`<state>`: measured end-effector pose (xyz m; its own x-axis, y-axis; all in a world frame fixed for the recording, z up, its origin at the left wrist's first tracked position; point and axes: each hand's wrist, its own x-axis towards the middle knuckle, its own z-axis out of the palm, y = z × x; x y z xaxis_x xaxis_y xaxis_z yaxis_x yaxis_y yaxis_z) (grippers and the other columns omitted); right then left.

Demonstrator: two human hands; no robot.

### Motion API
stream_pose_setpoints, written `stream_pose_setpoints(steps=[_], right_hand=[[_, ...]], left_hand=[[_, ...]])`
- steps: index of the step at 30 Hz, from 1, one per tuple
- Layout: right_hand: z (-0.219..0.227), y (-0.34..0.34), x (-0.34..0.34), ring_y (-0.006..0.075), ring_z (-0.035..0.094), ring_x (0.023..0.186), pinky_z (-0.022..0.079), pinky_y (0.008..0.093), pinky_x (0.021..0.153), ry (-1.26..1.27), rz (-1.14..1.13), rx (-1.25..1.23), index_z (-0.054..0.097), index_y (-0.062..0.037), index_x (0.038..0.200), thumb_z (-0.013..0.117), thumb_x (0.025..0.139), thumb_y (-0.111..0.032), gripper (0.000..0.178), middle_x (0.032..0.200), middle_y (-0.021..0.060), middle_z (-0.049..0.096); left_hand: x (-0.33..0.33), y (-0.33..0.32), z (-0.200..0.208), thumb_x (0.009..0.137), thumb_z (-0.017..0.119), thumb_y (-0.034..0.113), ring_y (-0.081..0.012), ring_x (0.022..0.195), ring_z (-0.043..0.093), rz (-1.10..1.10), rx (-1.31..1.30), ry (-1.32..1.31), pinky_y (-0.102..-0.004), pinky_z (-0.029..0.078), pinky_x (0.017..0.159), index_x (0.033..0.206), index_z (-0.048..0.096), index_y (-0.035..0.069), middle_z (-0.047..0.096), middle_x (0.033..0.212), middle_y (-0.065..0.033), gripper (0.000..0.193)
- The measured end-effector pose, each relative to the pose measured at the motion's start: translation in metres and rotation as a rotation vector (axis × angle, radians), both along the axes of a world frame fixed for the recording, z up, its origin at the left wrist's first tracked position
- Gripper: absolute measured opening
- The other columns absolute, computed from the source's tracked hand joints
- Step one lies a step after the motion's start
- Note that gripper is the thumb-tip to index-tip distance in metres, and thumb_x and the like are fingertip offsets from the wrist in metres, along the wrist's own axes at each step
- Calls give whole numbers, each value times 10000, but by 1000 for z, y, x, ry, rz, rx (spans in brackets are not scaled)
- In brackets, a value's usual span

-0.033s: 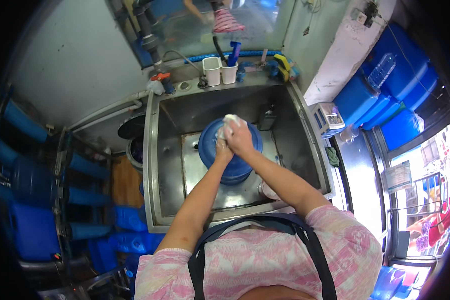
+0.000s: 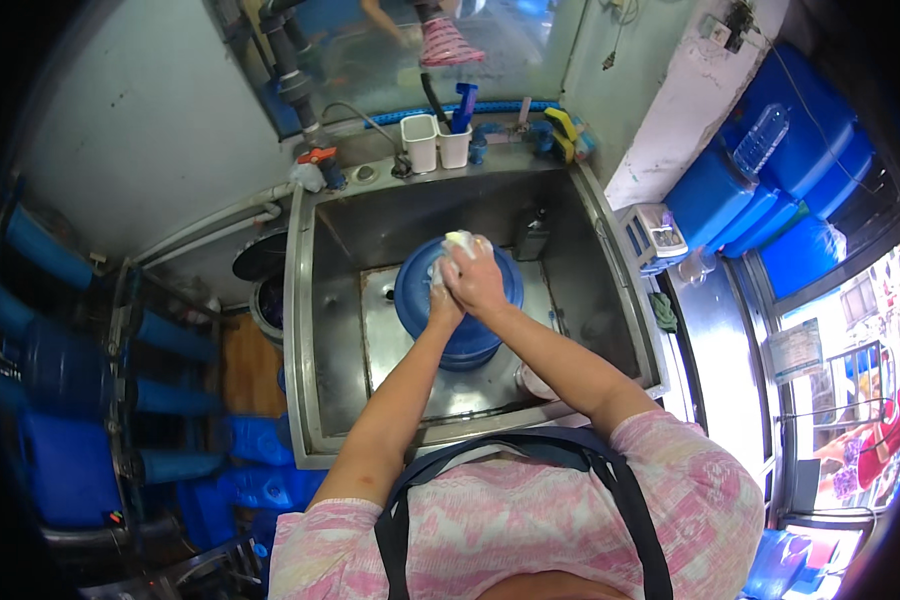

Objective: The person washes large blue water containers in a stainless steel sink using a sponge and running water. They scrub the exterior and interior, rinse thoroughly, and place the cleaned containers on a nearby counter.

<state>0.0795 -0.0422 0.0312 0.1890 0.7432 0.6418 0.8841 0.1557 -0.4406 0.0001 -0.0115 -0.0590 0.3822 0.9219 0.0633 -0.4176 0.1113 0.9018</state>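
Standing in steel sink (image 2: 605, 320) (pale walls (image 2: 140, 130) beyond): blue container (image 2: 475, 340).

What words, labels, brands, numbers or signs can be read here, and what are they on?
None can be read.
Pale sheet at far right: any print is too small to read.
Dark bottle in the metal sink: no readable label.
Round blue container in the sink: no lettering can be made out.

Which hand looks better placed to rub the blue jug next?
Probably the right hand: it lies forward over the blue jug and appears to grip the pale foamy pad. The left hand sits lower and partly behind it, so its hold is hard to see.
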Motion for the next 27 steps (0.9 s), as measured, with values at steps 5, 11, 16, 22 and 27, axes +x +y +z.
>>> stream_pose_setpoints(steps=[5,11,16,22,27], right_hand=[[-18,35,26,417,660,1030,536,468,874,201,139,-429,727,-114,989,644,877,-282,218,1081,216,694],[-56,42,69,456,540,1249,428,542,1027,406,-18,-404,671,-142,1181,601,906,-278,315,1357,218,590],[-103,-73,11,435,298,1471,236,689,1128,-128,-32,-263,595,-49,1287,553,919,-209,404,1539,204,409],[-80,-37,-51,387,402,1433,283,653,1134,-468,583,-177,644,-42,1178,594,832,-276,420,1474,208,475],[-62,72,-47,390,438,1390,302,593,1163,-324,192,-605,650,-87,1180,565,908,-359,394,1482,197,493]], left_hand=[[-13,-5,16,689,906,293,-383,1208,597,219,393,704,-440,486,1008,1400,432,59,597,1289,-221,886],[-27,12,74,696,852,240,-375,1127,635,163,785,695,-416,499,998,1253,578,92,643,1228,-178,639],[-8,22,80,780,741,219,-360,965,640,75,1107,922,-452,558,827,969,676,126,628,1042,-131,220],[49,-9,79,815,716,188,-384,893,654,292,1163,1232,-411,595,644,954,639,78,609,967,-164,193],[50,2,84,812,713,181,-396,890,669,180,1073,1401,-451,586,738,990,643,61,628,1001,-203,226]])
